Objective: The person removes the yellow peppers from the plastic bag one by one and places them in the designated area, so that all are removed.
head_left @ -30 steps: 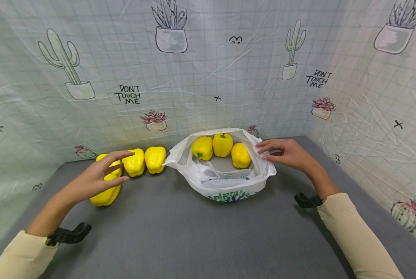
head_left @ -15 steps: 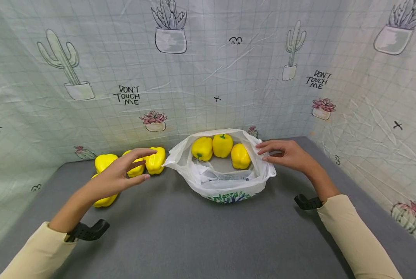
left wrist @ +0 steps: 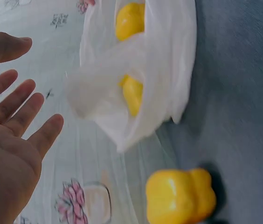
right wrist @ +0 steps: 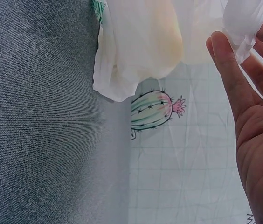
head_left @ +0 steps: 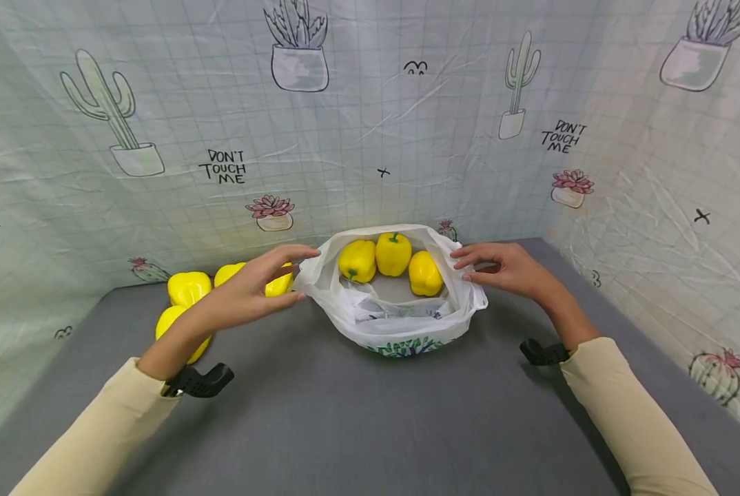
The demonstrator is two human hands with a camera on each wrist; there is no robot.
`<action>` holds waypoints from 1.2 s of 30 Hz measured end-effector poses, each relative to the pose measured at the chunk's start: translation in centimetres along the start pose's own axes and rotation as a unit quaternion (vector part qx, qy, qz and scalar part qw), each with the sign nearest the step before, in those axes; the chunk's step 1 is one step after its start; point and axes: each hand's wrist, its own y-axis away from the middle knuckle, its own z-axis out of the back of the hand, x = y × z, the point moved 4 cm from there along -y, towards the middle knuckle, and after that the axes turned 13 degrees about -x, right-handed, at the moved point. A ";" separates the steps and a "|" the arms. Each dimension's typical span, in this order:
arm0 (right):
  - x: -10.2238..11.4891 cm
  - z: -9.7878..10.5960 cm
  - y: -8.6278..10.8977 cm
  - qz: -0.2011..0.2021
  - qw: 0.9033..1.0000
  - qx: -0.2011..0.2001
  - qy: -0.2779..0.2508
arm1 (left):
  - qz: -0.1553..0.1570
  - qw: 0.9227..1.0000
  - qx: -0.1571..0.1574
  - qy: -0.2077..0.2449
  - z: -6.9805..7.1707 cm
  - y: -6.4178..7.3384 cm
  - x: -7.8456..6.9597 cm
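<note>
A white plastic bag (head_left: pixel 351 325) with a green and blue print stands with its mouth wide. Inside it lie three yellow bell peppers (head_left: pixel 393 255). The right hand (head_left: pixel 509 267) pinches the bag's right edge; in the right wrist view, a fold of white plastic passes between thumb and fingers. At the bag's left corner is the left hand (head_left: pixel 249 289), thumb and fingers spread, holding nothing. In the left wrist view, a gap shows between that hand (left wrist: pixel 10 154) and the bag (left wrist: pixel 169 70).
Several more yellow bell peppers (head_left: pixel 189 288) lie on the grey table (head_left: pixel 370 427) left of the bag, partly behind the left hand and forearm. A cactus-printed sheet (head_left: pixel 370 138) hangs close behind the bag and along both sides.
The left hand has moved right, from over the loose peppers to the bag's left corner. The right hand has stayed at the bag's right edge.
</note>
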 end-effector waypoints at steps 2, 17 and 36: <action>0.0 0.0 -0.1 0.001 1.000 0.002 0.001 | -0.010 1.000 0.006 0.010 -0.6 -0.7 -0.3; 0.2 0.2 -0.7 0.010 1.000 0.008 -0.019 | 0.015 0.998 0.053 0.008 -4.8 -5.5 -0.9; 0.5 0.2 -0.8 0.020 1.000 0.012 -0.019 | 0.060 0.993 0.090 -0.039 -6.8 -9.0 -0.3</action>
